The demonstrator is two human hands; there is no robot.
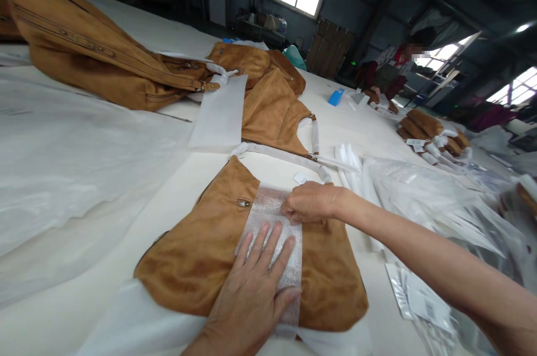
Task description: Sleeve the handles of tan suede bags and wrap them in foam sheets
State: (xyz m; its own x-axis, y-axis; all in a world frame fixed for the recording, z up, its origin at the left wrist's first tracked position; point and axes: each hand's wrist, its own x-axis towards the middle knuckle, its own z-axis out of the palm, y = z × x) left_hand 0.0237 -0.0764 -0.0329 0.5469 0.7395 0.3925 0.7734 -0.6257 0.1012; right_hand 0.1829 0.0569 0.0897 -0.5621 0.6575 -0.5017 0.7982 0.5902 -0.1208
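Observation:
A tan suede bag (197,255) lies flat on the white table (62,311) in front of me. A strip of white foam wrap (268,210) runs down its middle. My left hand (251,289) lies flat and open on the lower part of the strip, fingers spread. My right hand (310,203) rests at the strip's upper right edge with its fingers curled and pinched on the foam. A small metal clasp (243,203) shows on the bag just left of the strip. The bag's handle (281,156), wrapped in white, lies beyond it.
Several more tan bags (104,60) lie at the back left and centre, with a white sheet (220,115) between them. Clear plastic sleeves (419,194) pile up at the right. Another person (394,74) works at the far end beside stacked bags (432,132).

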